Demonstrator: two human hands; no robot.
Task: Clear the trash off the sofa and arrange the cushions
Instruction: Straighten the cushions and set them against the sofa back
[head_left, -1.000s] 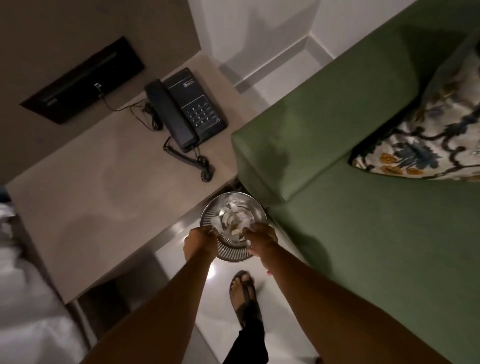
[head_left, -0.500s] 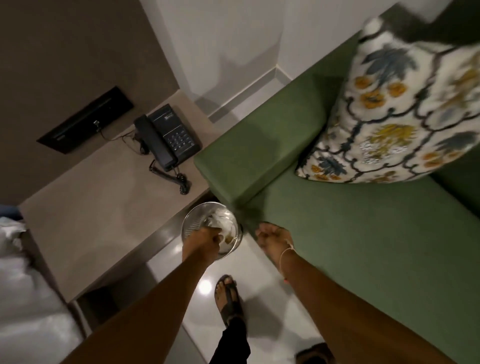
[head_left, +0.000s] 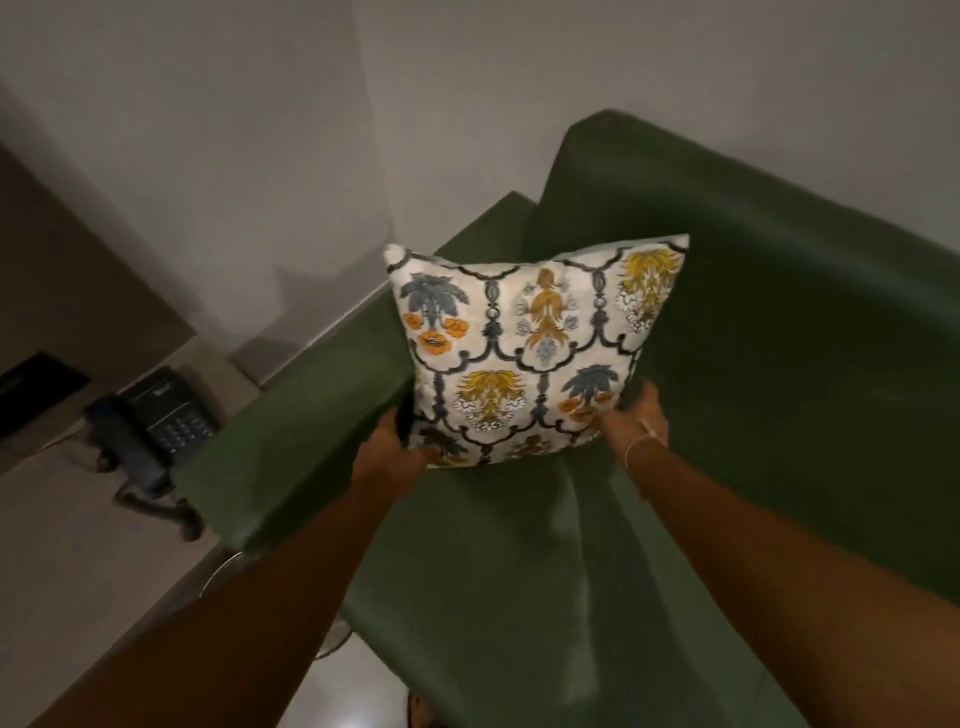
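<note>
Two hands on one cushion (head_left: 535, 353), one at each lower corner. Left hand (head_left: 392, 447) clamps the lower-left corner, fingers tucked behind the fabric and mostly hidden, only thumb side and knuckles show. Right hand (head_left: 636, 415) grips the lower-right edge, fingers wrapped round the back, out of sight; thin bracelet (head_left: 641, 441) on the wrist. Cushion is upright, floral print facing the camera, bottom edge just above or touching the seat, can't tell which. It sits in the corner of the green sofa (head_left: 779, 364), near the backrest and just beside the armrest (head_left: 311, 426); contact with either is hidden behind the cushion. Seat ahead and to the right is bare green fabric, lots of open room. Both forearms run out of the bottom of frame. Left of the armrest is a beige side table (head_left: 78, 545) with a dark phone (head_left: 150, 421), blurred, cord trailing toward the table edge. A curved metal rim (head_left: 221, 569) peeks out between left forearm and table edge, mostly covered. Pale floor strip at bottom centre, partly cut off. Room is dim, edges soft with motion blur.
</note>
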